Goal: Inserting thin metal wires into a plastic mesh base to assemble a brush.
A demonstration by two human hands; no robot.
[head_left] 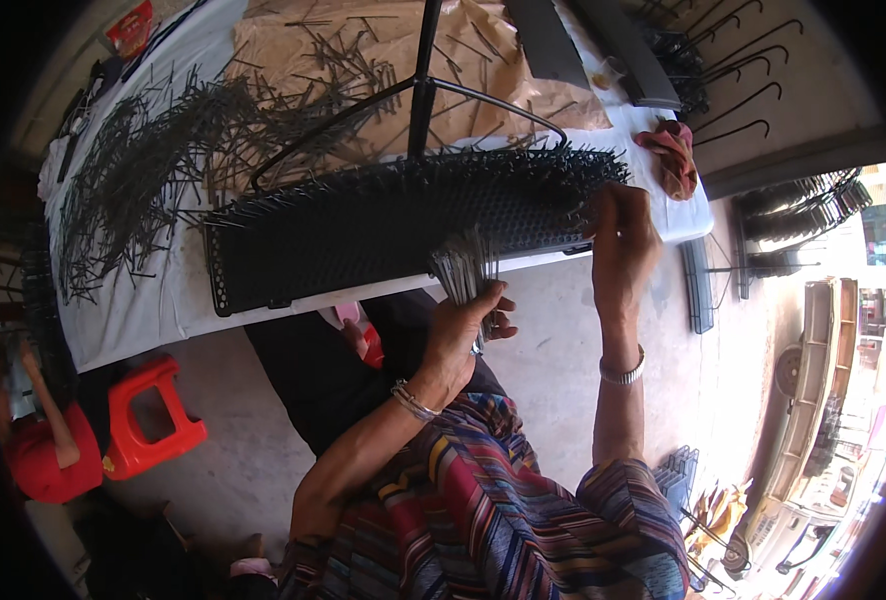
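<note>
Left hand [460, 325] grips a bundle of thin metal rods [466, 268], pointing up toward the tabletop [163, 300]. Right hand [618, 240] pinches at the black perforated panel [383, 235], w/ its long axis running left-right.

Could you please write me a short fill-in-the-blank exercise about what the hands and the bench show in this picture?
1. The left hand grips a bundle of thin grey metal ____.
2. The right hand reaches to the long black perforated panel, at its ____ end.
3. The plastic stool on the floor is ____.
4. The crumpled cloth lies on the white-covered table, at its ____ end.

Missing words: pins; right; red; right
</note>
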